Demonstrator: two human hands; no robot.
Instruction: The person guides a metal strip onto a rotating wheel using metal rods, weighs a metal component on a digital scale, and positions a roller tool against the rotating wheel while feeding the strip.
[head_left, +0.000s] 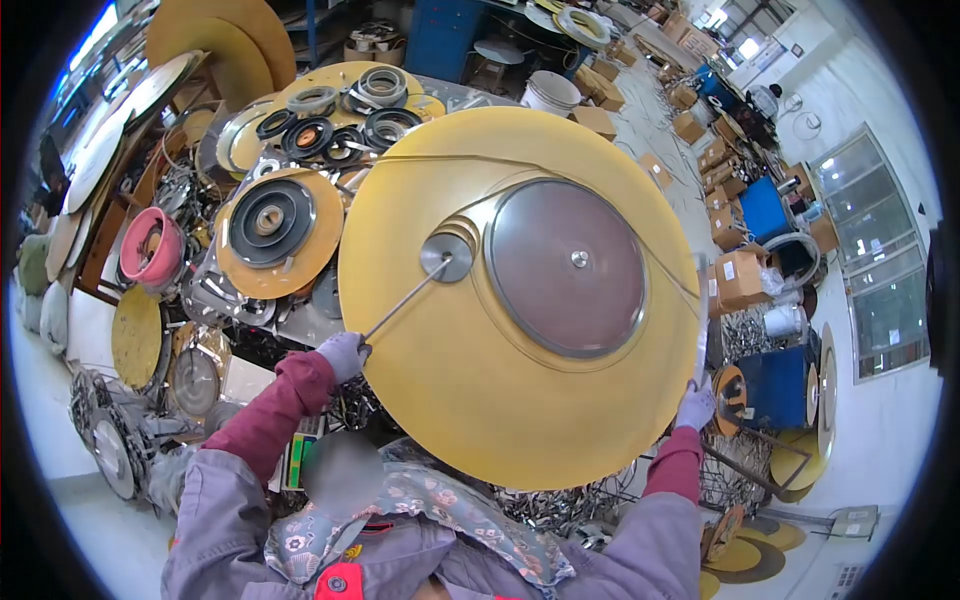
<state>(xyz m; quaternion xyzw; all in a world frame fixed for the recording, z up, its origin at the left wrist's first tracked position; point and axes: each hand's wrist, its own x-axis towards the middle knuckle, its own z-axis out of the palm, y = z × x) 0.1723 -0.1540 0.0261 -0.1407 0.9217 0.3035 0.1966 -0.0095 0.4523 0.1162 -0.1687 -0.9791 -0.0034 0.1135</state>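
A large round yellow board (520, 420) fills the middle of the view. On it lies a dark brownish disc (560, 270) with a metal rim and a small central knob (579, 259). A thin strip (460, 157) runs across the board's upper part and down its right side. My gloved left hand (345, 356), at the board's left edge, is closed around the end of a thin metal rod (400, 302). The rod reaches a small grey disc (446, 258) on the board. My gloved right hand (696, 403) is closed at the right rim, beside an upright greyish edge; its grip is partly hidden.
Black and grey rings (308, 138) crowd the bench at upper left, near a black reel (272, 222) on a yellow disc. A pink ring-shaped item (151, 246) stands farther left. Metal scrap (560, 505) lies below the board. Cardboard boxes (738, 277) and a white bucket (551, 92) stand beyond.
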